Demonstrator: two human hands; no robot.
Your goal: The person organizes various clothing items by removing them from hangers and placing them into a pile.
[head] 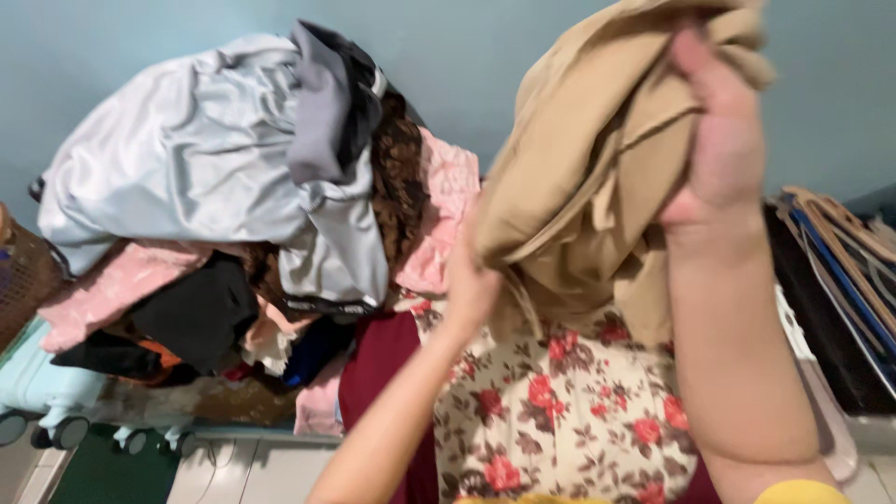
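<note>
Woven brown basket (21, 280) at the far left edge, cut off by the frame. Below it, pale mint suitcase (37, 383) on small wheels, lying under the heap. Above, big clothes pile (233, 205) against the blue-grey wall (485, 56): silvery grey garment (187, 149) on top, dark grey piece beside it, pink fabric (112, 289) and black fabric (196, 313) lower down, brown patterned cloth and salmon pink lace toward the middle. No packages, labels or signs to be made out anywhere.

Centre: left hand (471, 280) raised, closed on the lower edge of the tan garment (588, 168). Tan garment held up in the air, bunched, in front of the wall and above a cream cloth with red roses (560, 411), maroon fabric (378, 373) just beside that.

Right: right hand (723, 140) higher up, fingers clamped on the top of the tan garment. Far right, stack of clothes hangers (854, 261), tan and blue, leaning over a dark surface.
</note>
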